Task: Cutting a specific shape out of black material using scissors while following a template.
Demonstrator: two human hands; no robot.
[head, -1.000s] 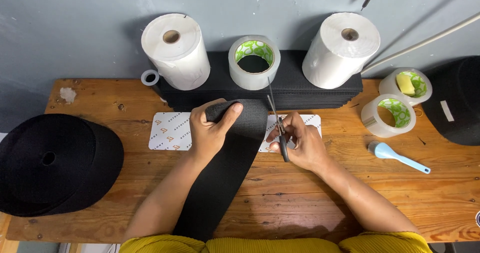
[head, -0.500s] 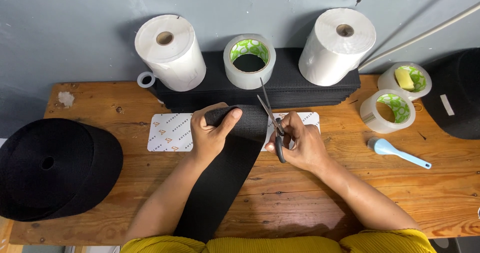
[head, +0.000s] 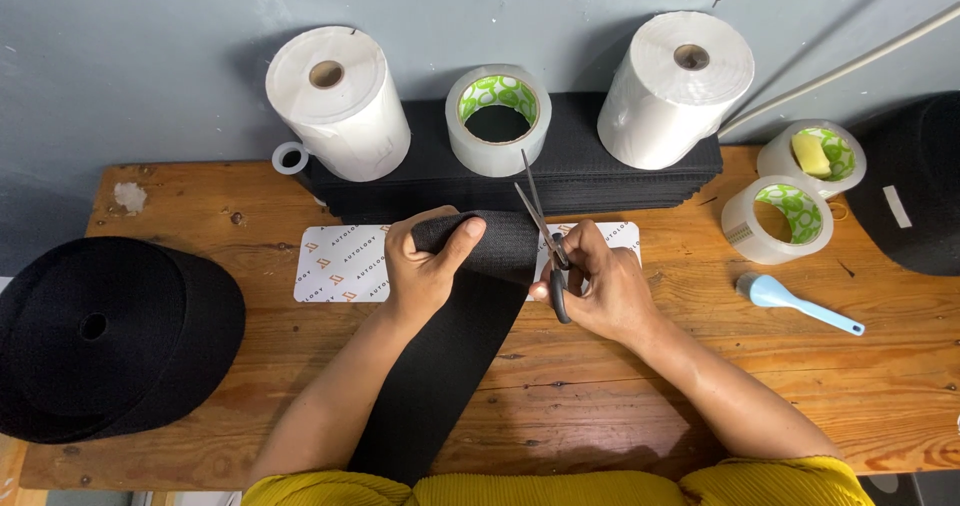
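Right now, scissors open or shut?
Open. The scissors in the right hand show two blades spread apart in a V at the black strip edge.

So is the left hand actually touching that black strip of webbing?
Touching. The head view shows the left hand folded over the end of the black strip, thumb on top and fingers wrapped under it.

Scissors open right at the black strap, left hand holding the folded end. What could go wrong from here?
1. The left hand pinches the black strap close to the open scissors; its thumb lies near the blades and might get nicked.
2. The strap is held on one side only, so the cut may run crooked.
3. The white printed card lies under the strap and might be snipped too.
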